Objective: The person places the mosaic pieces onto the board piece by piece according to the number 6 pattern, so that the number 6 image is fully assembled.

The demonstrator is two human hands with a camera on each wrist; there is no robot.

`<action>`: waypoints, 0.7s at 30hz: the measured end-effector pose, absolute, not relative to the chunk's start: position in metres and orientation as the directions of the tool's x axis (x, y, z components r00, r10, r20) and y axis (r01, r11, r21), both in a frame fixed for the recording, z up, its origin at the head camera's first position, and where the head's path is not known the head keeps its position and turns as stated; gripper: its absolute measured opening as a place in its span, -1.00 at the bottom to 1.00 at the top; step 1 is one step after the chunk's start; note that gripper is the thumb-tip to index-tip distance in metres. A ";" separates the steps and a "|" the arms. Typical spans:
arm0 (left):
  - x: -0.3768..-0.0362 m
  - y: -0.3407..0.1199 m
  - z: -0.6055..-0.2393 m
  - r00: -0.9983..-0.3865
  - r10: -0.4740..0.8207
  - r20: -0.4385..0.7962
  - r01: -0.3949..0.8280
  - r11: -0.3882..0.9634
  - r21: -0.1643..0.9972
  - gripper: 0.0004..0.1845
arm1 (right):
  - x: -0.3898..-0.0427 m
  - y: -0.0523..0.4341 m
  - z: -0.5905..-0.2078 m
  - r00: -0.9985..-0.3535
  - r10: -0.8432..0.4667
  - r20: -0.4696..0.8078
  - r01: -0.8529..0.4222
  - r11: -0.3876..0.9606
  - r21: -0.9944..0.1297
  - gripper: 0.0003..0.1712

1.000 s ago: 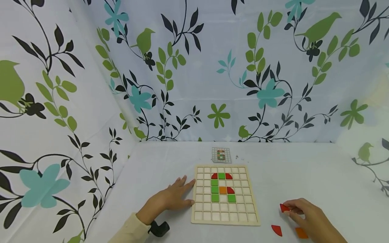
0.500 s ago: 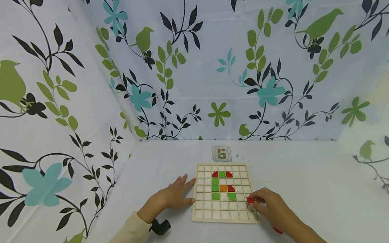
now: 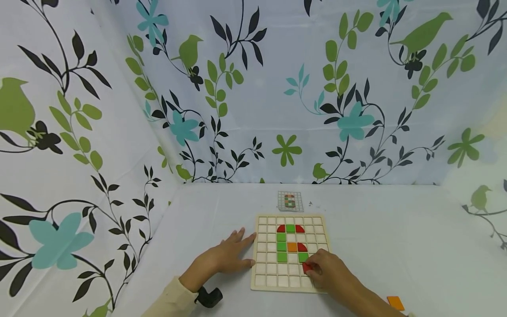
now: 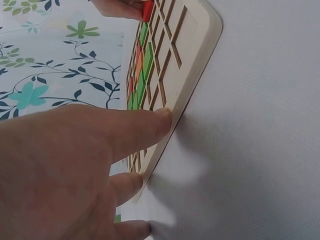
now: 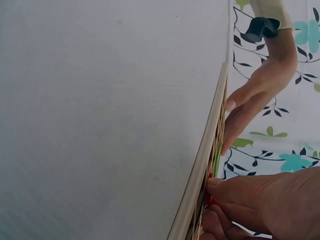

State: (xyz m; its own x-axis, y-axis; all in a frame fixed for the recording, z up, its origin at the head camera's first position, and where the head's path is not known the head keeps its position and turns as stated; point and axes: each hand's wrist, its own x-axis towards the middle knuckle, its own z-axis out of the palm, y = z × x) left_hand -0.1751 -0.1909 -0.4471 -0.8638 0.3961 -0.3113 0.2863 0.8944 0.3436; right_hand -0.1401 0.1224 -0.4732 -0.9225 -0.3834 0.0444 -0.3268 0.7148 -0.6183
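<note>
A pale wooden grid board (image 3: 269,280) lies on the white table, with red, green and orange tiles set in some of its squares. My right hand (image 3: 330,270) pinches a red tile (image 3: 306,268) between thumb and fingers, over the square just below the lower right green tile (image 3: 303,257). In the right wrist view the thumb and fingertips are right at the board's grid. My left hand (image 3: 229,256) has its fingers spread, and the fingertips touch the board's left edge. The left wrist view shows its thumb (image 4: 162,121) against the wooden rim.
Behind the board lies a small pattern card (image 3: 290,201) with a coloured grid figure. A loose orange tile (image 3: 395,303) lies on the table near my right forearm. A patterned cloth (image 3: 245,110) with leaves and birds rises behind and at the left.
My right hand has lifted the red tile from the table at the right and carried it left onto the board. The left hand keeps its place at the board's edge.
</note>
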 end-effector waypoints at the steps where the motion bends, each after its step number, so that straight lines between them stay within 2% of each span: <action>1: -0.175 -0.191 -0.447 -0.864 0.396 -0.312 0.287 0.895 0.342 -0.18 | -0.140 0.122 -0.473 -0.919 -0.392 0.051 -0.338 0.714 -0.613 -0.89; 7: -0.175 -0.190 -0.447 -0.864 0.400 -0.307 0.293 0.893 0.341 -0.19 | -0.139 0.121 -0.473 -0.885 -0.454 0.101 -0.434 0.727 -0.532 -0.93; 12: -0.175 -0.190 -0.448 -0.862 0.406 -0.304 0.298 0.890 0.346 -0.18 | -0.134 0.118 -0.473 -0.871 -0.476 0.124 -0.473 0.743 -0.473 -0.84; 21: -0.175 -0.190 -0.446 -0.860 0.406 -0.308 0.291 0.888 0.357 -0.19 | -0.132 0.115 -0.472 -0.863 -0.480 0.159 -0.494 0.731 -0.471 -0.84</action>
State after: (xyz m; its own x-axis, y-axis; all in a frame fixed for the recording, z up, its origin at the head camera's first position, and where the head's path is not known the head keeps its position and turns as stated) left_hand -0.1750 -0.1899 -0.4464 -0.8605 0.4057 -0.3082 0.2908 0.8878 0.3568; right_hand -0.1321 0.1151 -0.4724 -0.8625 -0.4803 0.1592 -0.4939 0.7309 -0.4710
